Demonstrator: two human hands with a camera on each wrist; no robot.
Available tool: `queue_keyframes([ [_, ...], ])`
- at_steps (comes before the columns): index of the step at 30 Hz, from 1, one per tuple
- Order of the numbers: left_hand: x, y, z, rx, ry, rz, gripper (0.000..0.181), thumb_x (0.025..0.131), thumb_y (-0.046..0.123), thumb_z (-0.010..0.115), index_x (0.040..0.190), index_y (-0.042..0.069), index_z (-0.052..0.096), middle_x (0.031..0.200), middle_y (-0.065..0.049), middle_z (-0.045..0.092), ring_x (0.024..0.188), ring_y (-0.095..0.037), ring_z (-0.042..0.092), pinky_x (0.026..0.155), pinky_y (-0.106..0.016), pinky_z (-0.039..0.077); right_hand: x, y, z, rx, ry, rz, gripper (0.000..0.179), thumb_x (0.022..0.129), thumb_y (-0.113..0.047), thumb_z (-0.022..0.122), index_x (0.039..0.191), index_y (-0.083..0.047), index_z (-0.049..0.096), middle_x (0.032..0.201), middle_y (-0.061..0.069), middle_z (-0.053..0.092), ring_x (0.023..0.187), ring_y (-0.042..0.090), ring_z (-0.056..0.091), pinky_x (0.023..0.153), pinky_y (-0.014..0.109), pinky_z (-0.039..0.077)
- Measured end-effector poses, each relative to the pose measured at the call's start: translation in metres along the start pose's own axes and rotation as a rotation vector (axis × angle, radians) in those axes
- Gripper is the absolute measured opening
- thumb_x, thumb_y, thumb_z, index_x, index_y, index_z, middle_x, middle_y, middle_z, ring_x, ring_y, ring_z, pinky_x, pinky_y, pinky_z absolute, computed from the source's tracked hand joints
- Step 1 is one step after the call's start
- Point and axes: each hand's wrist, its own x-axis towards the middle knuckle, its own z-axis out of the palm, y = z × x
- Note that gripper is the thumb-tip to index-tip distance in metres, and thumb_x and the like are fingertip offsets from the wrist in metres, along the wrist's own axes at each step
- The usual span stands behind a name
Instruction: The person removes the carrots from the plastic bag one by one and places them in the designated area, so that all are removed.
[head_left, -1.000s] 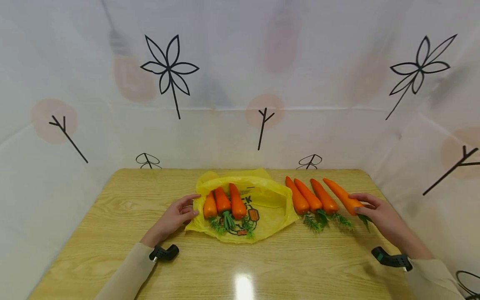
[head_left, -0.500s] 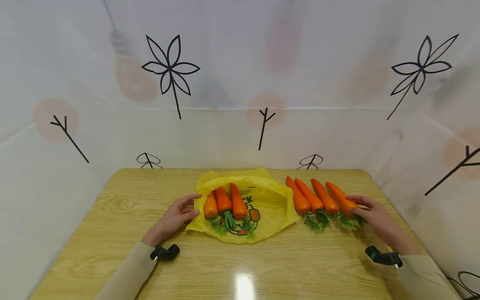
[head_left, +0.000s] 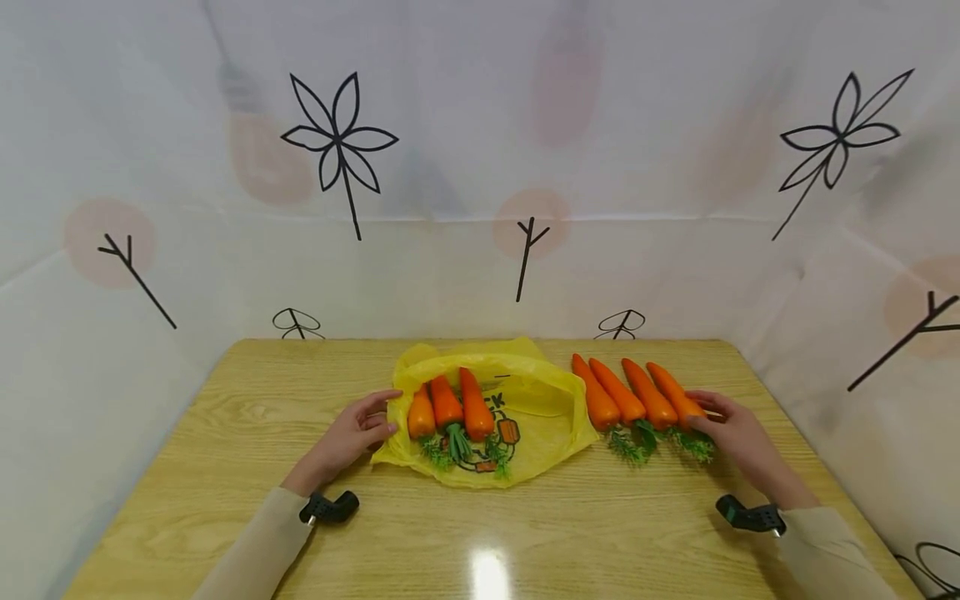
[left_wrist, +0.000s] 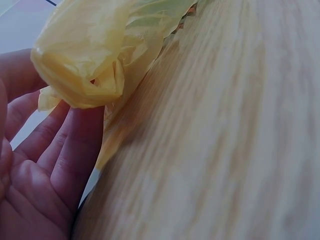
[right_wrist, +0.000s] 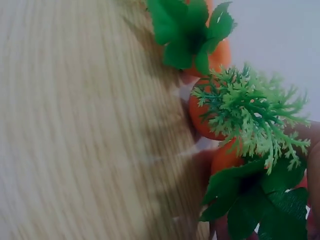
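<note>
A yellow plastic bag (head_left: 551, 446) lies on the table with its mouth spread wide. Three orange carrots with green tops show inside it, among them a taller carrot (head_left: 476, 407). My left hand (head_left: 351, 429) pinches the bag's left edge between thumb and fingers; in the left wrist view the crumpled plastic (left_wrist: 82, 55) sits at the fingertips. To the bag's right, several carrots lie side by side, tips pointing away. My right hand (head_left: 738, 429) grips the rightmost carrot (head_left: 670, 390) near its leafy end. Broad green leaves (right_wrist: 250, 197) partly hide that carrot in the right wrist view.
The wooden table (head_left: 600, 533) reaches back to a pale patterned curtain (head_left: 450, 275). A neighbouring carrot (head_left: 648, 396) lies against the gripped one. Feathery green tops (head_left: 626, 446) spread toward the front of the row.
My right hand has moved left with its carrot, which now lies against the row instead of slanting apart from it. The left hand and bag have stayed put.
</note>
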Motion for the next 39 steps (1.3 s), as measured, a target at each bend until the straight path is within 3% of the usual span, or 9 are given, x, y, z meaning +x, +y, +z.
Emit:
queue_keyframes([
  [6,0.000,-0.001,0.000,-0.002,-0.002,0.005,0.055,0.101,0.012,0.061,0.151,0.008,0.039,0.066,-0.001,0.039,0.056,-0.011,0.037,0.056,-0.026,0.036,0.001,0.002,0.003,-0.014,0.011,-0.002,0.062,0.103,-0.029,0.058,0.148,0.008,0.037,0.143,0.037,0.038,0.120,0.045,0.049,0.076,0.016,0.049],
  [13,0.000,0.000,0.000,0.004,0.002,0.006,0.055,0.101,0.012,0.061,0.151,0.009,0.040,0.066,-0.001,0.039,0.056,-0.011,0.037,0.056,-0.026,0.036,0.001,0.003,0.001,-0.021,0.017,-0.023,0.061,0.102,-0.029,0.059,0.147,0.007,0.040,0.142,0.036,0.041,0.109,0.017,0.057,0.076,0.017,0.050],
  [20,0.000,-0.002,0.000,-0.009,0.002,0.004,0.055,0.100,0.012,0.062,0.151,0.008,0.040,0.067,-0.001,0.039,0.056,-0.011,0.037,0.056,-0.026,0.035,-0.001,0.000,-0.001,-0.017,0.021,-0.023,0.063,0.102,-0.031,0.059,0.146,0.009,0.039,0.141,0.037,0.041,0.107,0.011,0.058,0.076,0.016,0.050],
  [28,0.000,-0.002,0.000,-0.007,0.002,0.003,0.056,0.100,0.012,0.062,0.151,0.009,0.040,0.067,-0.001,0.040,0.056,-0.011,0.037,0.055,-0.025,0.035,-0.003,-0.005,-0.004,-0.001,0.029,-0.005,0.064,0.102,-0.031,0.060,0.147,0.009,0.039,0.144,0.035,0.040,0.097,-0.018,0.044,0.077,0.013,0.048],
  [30,0.000,-0.002,0.000,-0.006,0.002,0.004,0.056,0.100,0.012,0.062,0.151,0.008,0.040,0.067,-0.001,0.040,0.056,-0.011,0.037,0.055,-0.025,0.036,-0.004,-0.007,-0.005,-0.017,0.038,-0.002,0.063,0.102,-0.031,0.059,0.147,0.008,0.039,0.144,0.034,0.040,0.105,-0.005,0.053,0.076,0.013,0.048],
  [32,0.000,-0.002,0.000,-0.006,0.001,0.007,0.056,0.100,0.012,0.062,0.151,0.008,0.040,0.067,-0.001,0.041,0.056,-0.011,0.037,0.056,-0.025,0.035,-0.005,-0.011,-0.006,-0.044,0.055,-0.012,0.061,0.102,-0.031,0.059,0.147,0.007,0.041,0.144,0.034,0.041,0.114,0.017,0.057,0.075,0.013,0.047],
  [35,0.000,-0.002,0.000,-0.009,-0.001,0.011,0.056,0.100,0.012,0.062,0.151,0.008,0.039,0.068,-0.002,0.040,0.056,-0.011,0.037,0.055,-0.026,0.036,-0.007,-0.016,-0.006,-0.067,0.081,-0.022,0.060,0.102,-0.030,0.059,0.146,0.006,0.042,0.143,0.035,0.042,0.123,0.048,0.046,0.073,0.013,0.047],
  [39,-0.001,-0.002,-0.001,-0.002,-0.004,0.009,0.056,0.101,0.012,0.061,0.151,0.008,0.039,0.067,-0.002,0.041,0.056,-0.012,0.037,0.055,-0.026,0.036,-0.009,-0.023,-0.005,-0.070,0.114,-0.037,0.058,0.103,-0.029,0.059,0.146,0.006,0.043,0.141,0.035,0.044,0.123,0.050,0.045,0.071,0.011,0.045],
])
